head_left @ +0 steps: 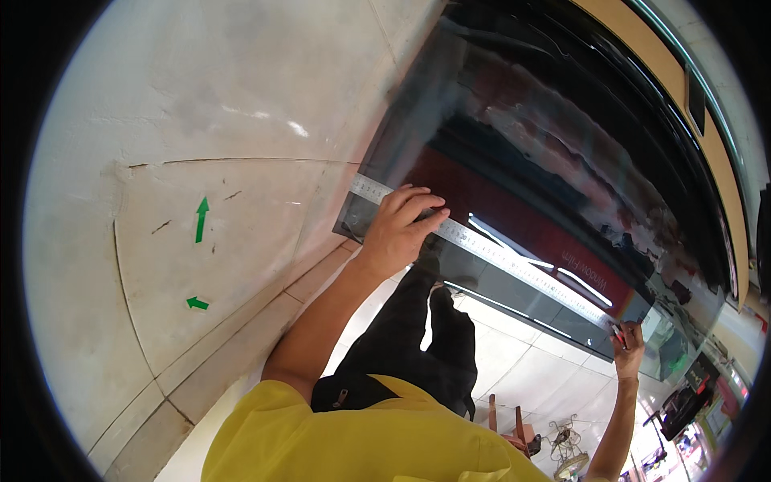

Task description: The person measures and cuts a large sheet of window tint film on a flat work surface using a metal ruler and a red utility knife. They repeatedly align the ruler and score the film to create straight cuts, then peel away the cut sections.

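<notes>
A long metal ruler lies slantwise across a dark, glossy sheet on a tabletop. My left hand rests on the ruler near its left end, fingers apart and pressing it down. At the ruler's far right end, my right hand is closed round a small red-and-black tool. Most of that tool is hidden in the fingers, so its kind does not show. The sheet mirrors bright lamp strips and dark red shapes.
A pale wall with green arrow stickers stands close on the left. A tan curved edge borders the far right. White floor tiles, a wooden stool and an ornate metal stand are below on the right.
</notes>
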The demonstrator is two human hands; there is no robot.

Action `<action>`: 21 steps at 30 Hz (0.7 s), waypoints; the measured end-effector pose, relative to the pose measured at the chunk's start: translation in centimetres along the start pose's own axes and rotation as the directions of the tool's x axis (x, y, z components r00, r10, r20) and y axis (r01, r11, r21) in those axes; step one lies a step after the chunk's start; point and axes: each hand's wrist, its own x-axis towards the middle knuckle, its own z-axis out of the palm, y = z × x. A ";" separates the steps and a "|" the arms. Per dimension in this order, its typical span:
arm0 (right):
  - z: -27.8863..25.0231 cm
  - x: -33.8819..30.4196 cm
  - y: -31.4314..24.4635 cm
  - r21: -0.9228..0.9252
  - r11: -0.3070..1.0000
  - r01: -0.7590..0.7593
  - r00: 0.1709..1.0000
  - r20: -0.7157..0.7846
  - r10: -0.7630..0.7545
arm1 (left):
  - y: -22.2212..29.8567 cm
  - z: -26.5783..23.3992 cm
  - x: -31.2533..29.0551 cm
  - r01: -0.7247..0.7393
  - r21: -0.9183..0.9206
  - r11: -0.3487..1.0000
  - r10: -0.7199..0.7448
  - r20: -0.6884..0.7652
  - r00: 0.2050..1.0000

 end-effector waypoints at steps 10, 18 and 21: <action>2.0 -1.7 -3.7 -0.043 0.995 -0.087 0.932 -0.356 0.066 | 0.0 0.7 0.2 -0.041 0.023 0.999 0.041 0.011 0.999; 13.7 -2.0 -25.2 0.898 0.371 -0.235 0.754 -0.073 0.653 | 6.2 2.5 1.0 -0.177 -0.018 0.984 0.177 0.035 0.984; 14.4 -0.9 -29.6 0.812 0.457 -0.363 0.790 0.008 0.613 | 10.0 5.6 0.4 -0.271 -0.167 0.948 0.293 0.129 0.947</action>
